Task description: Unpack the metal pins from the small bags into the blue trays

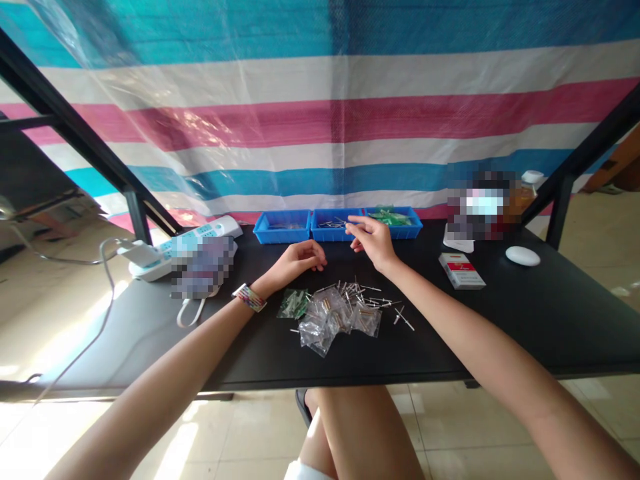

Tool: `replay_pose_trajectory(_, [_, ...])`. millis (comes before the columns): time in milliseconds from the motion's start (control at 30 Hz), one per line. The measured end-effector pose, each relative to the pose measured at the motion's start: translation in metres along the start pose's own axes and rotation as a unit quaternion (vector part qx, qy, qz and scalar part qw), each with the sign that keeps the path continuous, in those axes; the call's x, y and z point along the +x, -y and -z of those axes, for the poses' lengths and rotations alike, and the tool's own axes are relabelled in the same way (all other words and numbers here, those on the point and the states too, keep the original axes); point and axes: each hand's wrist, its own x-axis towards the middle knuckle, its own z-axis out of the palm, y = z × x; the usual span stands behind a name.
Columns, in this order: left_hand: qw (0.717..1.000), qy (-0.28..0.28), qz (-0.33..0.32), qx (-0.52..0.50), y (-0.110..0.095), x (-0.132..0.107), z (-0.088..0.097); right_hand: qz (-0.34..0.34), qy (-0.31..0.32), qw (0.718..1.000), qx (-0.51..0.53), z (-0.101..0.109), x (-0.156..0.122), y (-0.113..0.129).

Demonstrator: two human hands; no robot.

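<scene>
My right hand [374, 241] reaches over the front of the middle blue bin [327, 235], thumb and forefinger brought together at its right end. Thin silver blind rivets [334, 224] lie in that bin beside the fingertips; whatever the pinch holds is too small to make out. Loosely curled, my left hand [301, 259] rests on the black table in front of the bins, with nothing visible in it. Between my forearms lies a pile of loose blind rivets [353, 291], clear bags of small metal parts [320, 327] and a green-filled bag [293, 303].
The left bin [283, 237] holds clear bags, the right bin [407, 232] green packets [390, 217]. A power strip [200, 233] and a blurred-out object with a white loop [191, 313] lie left. At right are a cigarette pack [463, 272], white oval object [523, 256] and bottle [532, 179].
</scene>
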Motion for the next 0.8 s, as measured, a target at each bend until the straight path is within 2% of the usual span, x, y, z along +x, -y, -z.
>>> replay_pose_trajectory(67, [1.0, 0.014, -0.003, -0.004, 0.001, 0.0, 0.0, 0.013, -0.011, 0.998, -0.058, 0.008, 0.004, 0.002])
replay_pose_trajectory(133, [1.0, 0.021, -0.005, -0.003, 0.002, 0.0, 0.001, 0.027, 0.018, 0.991, -0.126, 0.02, 0.004, 0.006])
replay_pose_trajectory(200, [1.0, 0.028, -0.005, 0.004, 0.002, 0.0, 0.001, 0.007, 0.104, 0.978, -0.183, 0.034, -0.001, 0.012])
replay_pose_trajectory(300, [0.999, 0.036, -0.001, 0.015, 0.002, 0.0, 0.002, -0.068, 0.284, 0.926, -0.24, 0.055, -0.013, 0.026])
replay_pose_trajectory(367, [0.999, 0.037, 0.002, 0.016, 0.002, 0.0, 0.002, -0.071, 0.341, 0.895, -0.279, 0.066, -0.023, 0.036])
replay_pose_trajectory(500, [0.999, 0.038, 0.001, 0.011, 0.002, -0.001, 0.001, -0.044, 0.367, 0.867, -0.334, 0.073, -0.041, 0.049])
replay_pose_trajectory(567, [0.999, 0.037, -0.002, 0.011, 0.001, -0.001, 0.001, -0.036, 0.378, 0.854, -0.356, 0.072, -0.043, 0.052])
replay_pose_trajectory(633, [0.999, 0.034, -0.001, 0.012, 0.0, -0.002, 0.0, -0.037, 0.373, 0.853, -0.364, 0.071, -0.038, 0.053])
replay_pose_trajectory(700, [0.999, 0.031, 0.002, 0.012, -0.002, -0.002, 0.0, -0.055, 0.345, 0.873, -0.34, 0.072, -0.028, 0.05])
replay_pose_trajectory(800, [1.0, 0.027, 0.0, 0.015, -0.003, -0.001, 0.0, -0.086, 0.285, 0.922, -0.248, 0.069, -0.013, 0.038])
